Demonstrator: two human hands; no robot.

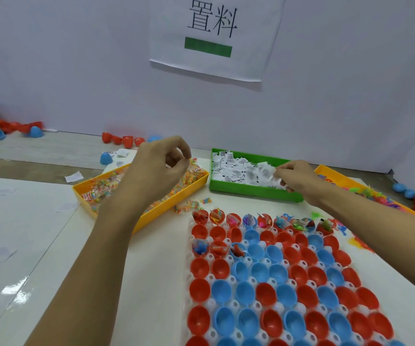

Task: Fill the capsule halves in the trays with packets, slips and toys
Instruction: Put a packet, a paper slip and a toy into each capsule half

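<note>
step: restocking both hands from the supply bins; judged early in the fill, most cups bare
left hand: over the yellow bin, fingers curled, thumb and fingertips pinched together; looks like a candy packet between them but too small to be sure
right hand: in the green bin, fingers pinching a white paper slip out of the pile
candy packets: heaped in the yellow bin, a few spilled on the table just beside it
toys: in the orange bin far right, partly hidden behind the right forearm
capsule halves: red and blue, open side up in the white tray
filled so far: whole back row plus three cups at the left of the third row; the rest look empty
next move, judged: carry packet and slip back to the third row, drop them in the next empty cup right of the three filled ones, one of each per cup
watch: thin slips stick together, may lift more than one
</note>
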